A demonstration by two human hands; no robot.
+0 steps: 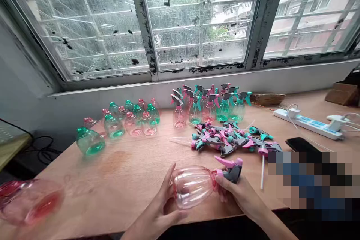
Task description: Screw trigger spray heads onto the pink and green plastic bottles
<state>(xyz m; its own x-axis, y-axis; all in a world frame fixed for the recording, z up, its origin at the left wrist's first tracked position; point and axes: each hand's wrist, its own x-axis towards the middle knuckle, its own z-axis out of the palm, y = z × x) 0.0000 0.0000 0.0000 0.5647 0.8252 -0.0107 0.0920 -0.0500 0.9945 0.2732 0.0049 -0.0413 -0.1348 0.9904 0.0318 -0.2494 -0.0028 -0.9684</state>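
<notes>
A clear pink spray bottle [192,187] lies on its side in the air above the table's front edge, with a pink and grey trigger sprayer [232,168] on its neck. My left hand [160,206] cups the bottle's base, its fingers partly hidden behind it. The thumb and fingers of my right hand [239,195] close round the pink collar at the neck. Behind my hands lies a heap of loose trigger sprayers [222,137] in pink, green and grey, some with thin dip tubes. One sprayer's tube [262,172] points towards me.
Pink and green bottles without sprayers [133,122] stand back left; a larger-looking pink bottle [36,202] is at the near left edge. Bottles with sprayers [209,108] stand by the wall. On the right are a power strip [308,123], a phone [302,144] and a pixelated patch.
</notes>
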